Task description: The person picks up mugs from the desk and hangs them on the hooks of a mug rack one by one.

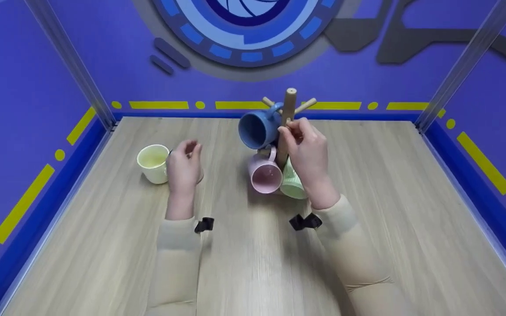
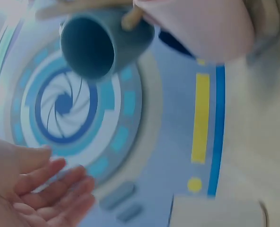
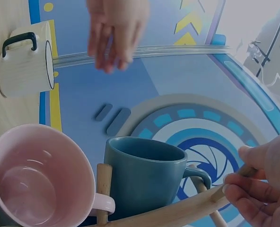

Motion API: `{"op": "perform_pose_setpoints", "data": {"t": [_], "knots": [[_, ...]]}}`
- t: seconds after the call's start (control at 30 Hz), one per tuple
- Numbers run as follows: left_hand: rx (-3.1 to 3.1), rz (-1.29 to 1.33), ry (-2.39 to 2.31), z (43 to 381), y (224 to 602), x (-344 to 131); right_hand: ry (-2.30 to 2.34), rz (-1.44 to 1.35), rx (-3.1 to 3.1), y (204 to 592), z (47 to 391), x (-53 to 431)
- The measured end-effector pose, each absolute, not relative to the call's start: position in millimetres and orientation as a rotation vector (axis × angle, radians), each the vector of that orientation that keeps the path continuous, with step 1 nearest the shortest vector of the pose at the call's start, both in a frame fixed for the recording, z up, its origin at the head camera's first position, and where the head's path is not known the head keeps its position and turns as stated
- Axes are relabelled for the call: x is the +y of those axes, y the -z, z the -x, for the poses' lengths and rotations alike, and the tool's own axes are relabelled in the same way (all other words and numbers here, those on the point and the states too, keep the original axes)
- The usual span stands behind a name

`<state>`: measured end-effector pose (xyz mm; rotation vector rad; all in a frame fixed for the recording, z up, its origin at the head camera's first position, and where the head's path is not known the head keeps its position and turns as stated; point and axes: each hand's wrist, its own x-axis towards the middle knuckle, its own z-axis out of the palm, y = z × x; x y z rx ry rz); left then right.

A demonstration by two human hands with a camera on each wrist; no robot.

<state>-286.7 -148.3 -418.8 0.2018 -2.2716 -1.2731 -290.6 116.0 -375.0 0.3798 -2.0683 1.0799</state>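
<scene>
A wooden mug tree (image 1: 291,103) stands near the back, and my right hand (image 1: 310,147) pinches one of its pegs (image 3: 246,171) between thumb and fingertips. From the tree hang a blue mug (image 1: 257,127), a pink mug (image 1: 265,175) and a pale green mug (image 1: 293,186), the last partly behind my right hand. My left hand (image 1: 184,166) hovers with loosely bent fingers and nothing in them. Beside it a pale yellow mug (image 1: 153,164) stands upright on the table. A white mug with a dark rim and black handle (image 3: 26,66) is mostly hidden by my left hand in the head view.
The wood-grain table (image 1: 244,263) is bounded by a blue back wall (image 1: 117,83) and side walls with yellow markings. Two upper pegs (image 1: 306,104) of the tree stick out behind its post. Metal corner posts (image 1: 66,57) rise at the back corners.
</scene>
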Motion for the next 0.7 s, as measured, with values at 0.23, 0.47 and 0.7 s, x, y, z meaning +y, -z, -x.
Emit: {"op": "perform_pose_setpoints", "data": {"t": [0.23, 0.47, 0.7], "knots": [[-2.507, -0.453, 1.06, 273.8, 434.1, -173.7, -1.104, -0.365, -2.042, 377.8, 290.6, 114.1], [-2.683, -0.496, 0.932, 272.8, 451.2, -174.8, -1.136, -0.361, -2.008, 381.8, 290.9, 113.0], [-2.789, -0.5, 0.954, 278.5, 470.1, -175.3, -1.108, -0.34, -2.008, 383.0, 289.5, 111.0]]}}
